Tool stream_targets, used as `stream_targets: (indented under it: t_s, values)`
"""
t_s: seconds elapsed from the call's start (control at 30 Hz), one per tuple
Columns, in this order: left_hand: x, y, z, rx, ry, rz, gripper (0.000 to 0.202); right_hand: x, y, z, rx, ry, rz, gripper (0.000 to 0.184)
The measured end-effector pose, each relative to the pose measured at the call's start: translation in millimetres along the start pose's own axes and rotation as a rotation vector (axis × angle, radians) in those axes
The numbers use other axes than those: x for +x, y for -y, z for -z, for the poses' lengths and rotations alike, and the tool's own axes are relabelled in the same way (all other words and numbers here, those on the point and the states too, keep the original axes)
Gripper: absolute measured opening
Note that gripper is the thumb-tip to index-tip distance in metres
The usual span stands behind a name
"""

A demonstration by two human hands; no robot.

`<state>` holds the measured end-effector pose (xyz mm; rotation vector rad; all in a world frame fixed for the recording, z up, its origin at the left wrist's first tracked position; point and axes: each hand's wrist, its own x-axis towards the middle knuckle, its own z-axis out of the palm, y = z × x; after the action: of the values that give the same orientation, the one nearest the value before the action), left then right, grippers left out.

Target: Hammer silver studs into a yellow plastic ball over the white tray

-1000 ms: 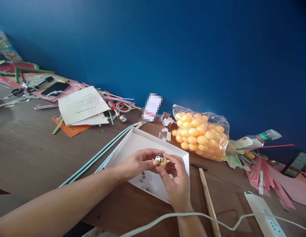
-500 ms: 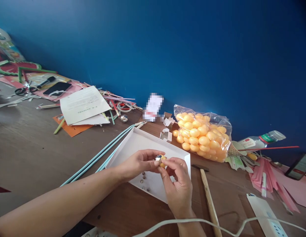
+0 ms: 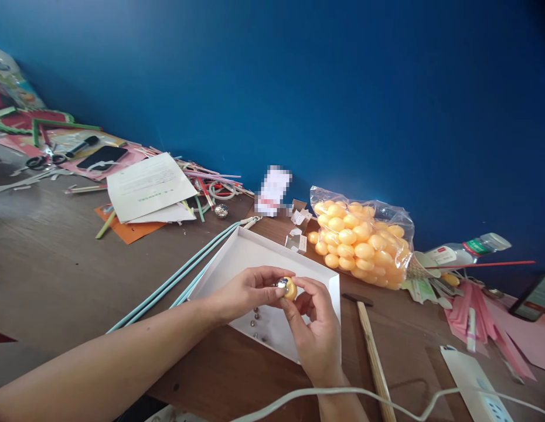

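Note:
Above a shallow white box [image 3: 255,246], my two hands meet around a small round piece. Its silver, shiny part [image 3: 282,283] is pinched between the thumb and fingers of my left hand [image 3: 246,290]. A yellow ball [image 3: 291,288] adjoins it on the right side, and my right hand [image 3: 316,325] holds that with thumb and fingertips. Whether the two parts are joined I cannot tell. Several tiny metal pieces [image 3: 254,322] lie on the box floor below my left hand.
Behind the box leans a clear bag of yellow balls [image 3: 356,237]. A hammer [image 3: 371,346] lies to the right, near a power strip [image 3: 474,384]. A white cable [image 3: 334,391] crosses the front. Light-blue cords [image 3: 184,266] and papers [image 3: 152,187] lie leftward.
The fingers of my right hand have shifted slightly rightward, so more of the yellow ball shows. My left hand stays nearly still.

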<state>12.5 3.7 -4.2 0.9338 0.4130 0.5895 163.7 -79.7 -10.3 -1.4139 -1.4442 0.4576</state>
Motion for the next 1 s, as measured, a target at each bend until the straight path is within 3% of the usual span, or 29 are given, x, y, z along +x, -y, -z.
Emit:
stream_targets:
  t_s: [0.4, 0.67, 1.0]
  values:
    - [1.3, 2.1, 1.8, -0.009, -0.023, 0.009, 0.039, 0.4, -0.1, -0.3, -0.012, 0.023, -0.075, 0.026]
    - [-0.3, -1.4, -2.2, 0.055, -0.037, 0.019, 0.037, 0.7, -1.6, -1.5, -0.055, 0.056, 0.009, 0.039]
    - [-0.1, -1.2, -2.4, 0.026, -0.008, 0.017, 0.039, -0.4, 0.0, -0.1, -0.129, 0.029, 0.047, 0.032]
